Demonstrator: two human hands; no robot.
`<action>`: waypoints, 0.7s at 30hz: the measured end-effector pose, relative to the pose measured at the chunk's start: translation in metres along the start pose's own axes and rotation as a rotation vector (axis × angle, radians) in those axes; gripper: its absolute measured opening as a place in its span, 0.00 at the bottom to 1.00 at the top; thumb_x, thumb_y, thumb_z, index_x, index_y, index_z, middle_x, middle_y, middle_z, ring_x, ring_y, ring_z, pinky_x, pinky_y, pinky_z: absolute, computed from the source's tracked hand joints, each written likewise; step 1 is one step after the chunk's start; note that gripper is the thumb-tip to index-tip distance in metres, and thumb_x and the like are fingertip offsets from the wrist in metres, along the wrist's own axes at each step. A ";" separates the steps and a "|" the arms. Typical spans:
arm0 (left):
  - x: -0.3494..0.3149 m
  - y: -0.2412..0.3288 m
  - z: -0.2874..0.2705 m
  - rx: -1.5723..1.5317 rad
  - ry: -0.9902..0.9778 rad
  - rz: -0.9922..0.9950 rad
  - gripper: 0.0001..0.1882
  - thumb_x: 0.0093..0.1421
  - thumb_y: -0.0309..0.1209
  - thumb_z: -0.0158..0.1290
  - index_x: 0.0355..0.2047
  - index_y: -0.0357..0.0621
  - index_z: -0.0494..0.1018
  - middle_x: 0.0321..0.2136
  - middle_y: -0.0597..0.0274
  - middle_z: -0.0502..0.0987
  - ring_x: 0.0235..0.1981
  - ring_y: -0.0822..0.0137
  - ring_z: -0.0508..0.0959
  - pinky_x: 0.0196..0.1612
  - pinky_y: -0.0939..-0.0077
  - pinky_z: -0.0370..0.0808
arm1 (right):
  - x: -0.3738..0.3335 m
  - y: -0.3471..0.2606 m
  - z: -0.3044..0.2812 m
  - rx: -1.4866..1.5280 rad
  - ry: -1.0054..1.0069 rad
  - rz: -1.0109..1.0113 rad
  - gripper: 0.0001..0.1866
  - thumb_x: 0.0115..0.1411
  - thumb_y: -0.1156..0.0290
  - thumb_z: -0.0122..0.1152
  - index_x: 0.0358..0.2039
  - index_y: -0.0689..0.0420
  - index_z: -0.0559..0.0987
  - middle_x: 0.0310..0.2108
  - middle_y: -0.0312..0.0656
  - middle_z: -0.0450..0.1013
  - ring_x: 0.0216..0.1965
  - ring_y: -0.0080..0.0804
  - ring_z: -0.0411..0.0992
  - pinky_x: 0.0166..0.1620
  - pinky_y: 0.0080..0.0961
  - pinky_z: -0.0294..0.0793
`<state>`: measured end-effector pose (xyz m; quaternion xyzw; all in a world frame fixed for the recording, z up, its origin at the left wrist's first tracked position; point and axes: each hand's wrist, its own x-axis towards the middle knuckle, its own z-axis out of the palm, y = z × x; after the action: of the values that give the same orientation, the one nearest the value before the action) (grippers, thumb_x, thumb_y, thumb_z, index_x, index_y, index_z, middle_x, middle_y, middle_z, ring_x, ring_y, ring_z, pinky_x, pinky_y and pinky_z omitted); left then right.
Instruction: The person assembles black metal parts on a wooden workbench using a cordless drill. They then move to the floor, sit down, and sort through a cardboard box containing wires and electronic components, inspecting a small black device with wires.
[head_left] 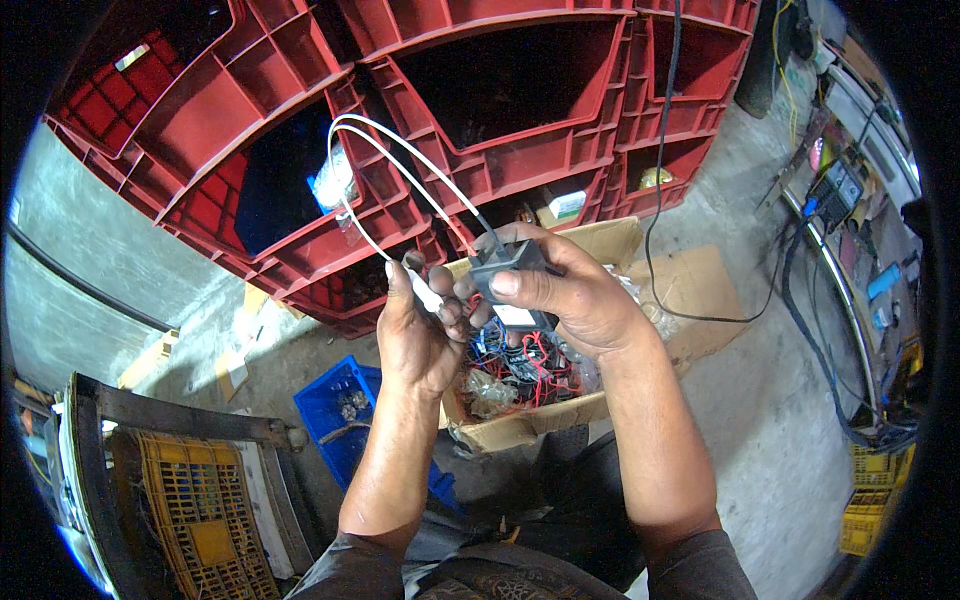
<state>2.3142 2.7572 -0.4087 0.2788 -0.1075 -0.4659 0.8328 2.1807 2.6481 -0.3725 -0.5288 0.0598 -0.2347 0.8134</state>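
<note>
My right hand grips a black power adapter, a boxy block with a white label low on it. A thin white cable leaves the adapter, arches up over the red crates and comes back down. Its white plug end is pinched between the thumb and fingers of my left hand, beside the adapter. Both hands are above an open cardboard box, where tangled red, blue and black wires lie with clear plastic bags. My hands partly cover the box.
Large red plastic crates stand stacked ahead. A blue bin with small metal parts sits left of the box. A black cable hangs down to a flattened cardboard sheet. Yellow crates stand at lower left; a cluttered bench lies right.
</note>
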 end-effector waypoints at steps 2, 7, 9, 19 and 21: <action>0.001 0.000 -0.002 0.002 -0.018 0.005 0.17 0.68 0.51 0.44 0.42 0.53 0.70 0.27 0.73 0.71 0.19 0.83 0.69 0.17 0.91 0.66 | 0.000 0.000 0.001 -0.004 0.013 0.013 0.18 0.57 0.60 0.69 0.41 0.57 0.76 0.32 0.33 0.76 0.32 0.17 0.71 0.34 0.17 0.69; 0.004 0.002 -0.007 -0.005 -0.003 -0.009 0.17 0.68 0.51 0.44 0.42 0.54 0.69 0.26 0.73 0.69 0.19 0.83 0.68 0.19 0.91 0.65 | 0.001 0.003 0.001 -0.031 0.022 0.003 0.17 0.56 0.59 0.69 0.40 0.56 0.77 0.29 0.31 0.74 0.30 0.16 0.70 0.33 0.16 0.69; 0.003 0.002 -0.005 0.036 0.067 -0.006 0.16 0.68 0.52 0.44 0.41 0.55 0.69 0.26 0.73 0.69 0.19 0.82 0.67 0.19 0.90 0.64 | 0.001 0.002 0.003 -0.054 0.042 -0.006 0.17 0.57 0.59 0.68 0.40 0.57 0.78 0.29 0.31 0.74 0.30 0.16 0.70 0.32 0.16 0.69; 0.002 0.004 -0.011 0.187 0.052 0.063 0.15 0.68 0.53 0.43 0.42 0.59 0.67 0.25 0.72 0.69 0.17 0.77 0.67 0.20 0.83 0.62 | 0.005 0.000 -0.003 0.113 0.175 0.011 0.16 0.61 0.57 0.62 0.39 0.58 0.78 0.29 0.39 0.77 0.27 0.26 0.77 0.22 0.23 0.74; 0.002 0.004 -0.012 0.195 0.047 0.062 0.15 0.68 0.52 0.43 0.42 0.59 0.67 0.25 0.71 0.69 0.17 0.76 0.67 0.20 0.83 0.63 | 0.008 0.002 -0.006 0.105 0.183 -0.003 0.21 0.63 0.54 0.57 0.43 0.61 0.77 0.30 0.42 0.78 0.27 0.29 0.79 0.21 0.22 0.74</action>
<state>2.3236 2.7614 -0.4170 0.3658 -0.1414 -0.4204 0.8182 2.1865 2.6401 -0.3754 -0.4618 0.1208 -0.2862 0.8308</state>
